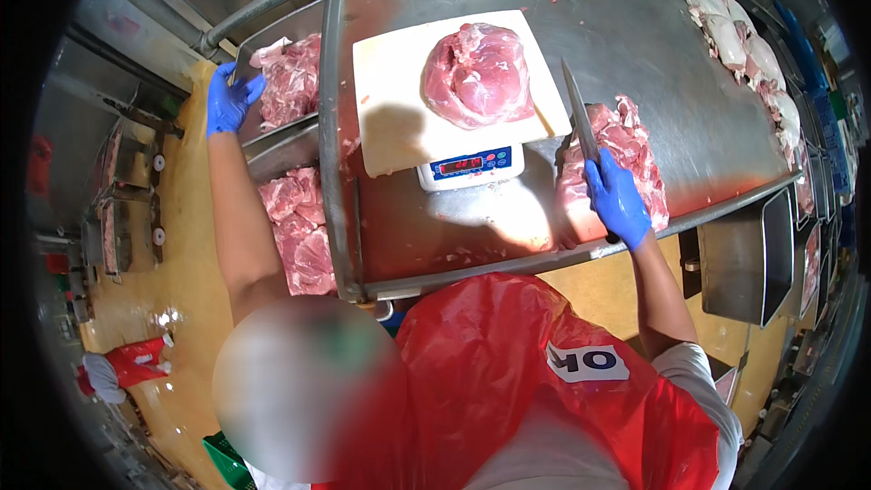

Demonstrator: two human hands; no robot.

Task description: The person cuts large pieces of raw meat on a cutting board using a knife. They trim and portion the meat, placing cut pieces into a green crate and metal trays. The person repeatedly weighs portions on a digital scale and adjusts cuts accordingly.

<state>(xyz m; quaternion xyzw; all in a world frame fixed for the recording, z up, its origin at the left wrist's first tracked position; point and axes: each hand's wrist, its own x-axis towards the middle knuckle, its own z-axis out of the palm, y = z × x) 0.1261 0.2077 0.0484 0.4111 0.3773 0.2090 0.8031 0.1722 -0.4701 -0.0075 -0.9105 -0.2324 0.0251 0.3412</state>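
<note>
My left hand point(232, 104), in a blue glove, reaches out at the far left with its fingers apart and nothing in them. It is at the outer edge of a metal bin holding cut raw meat point(293, 82). My right hand point(619, 200), also blue-gloved, grips a knife point(581, 113) whose long blade points away from me. Beneath the knife and that hand lies a slab of raw meat point(635, 150) on the steel table. To its left, a large rounded piece of meat point(481, 77) rests on a white cutting board point(386, 63), which sits on a digital scale point(472, 166).
Another metal bin with meat pieces point(298, 231) stands against the left end of the steel table point(399, 245). Pale, skin-covered cuts point(726, 41) line the table's far right. A deep steel container point(748, 259) stands at the lower right. One person in red point(127, 367) is at far left.
</note>
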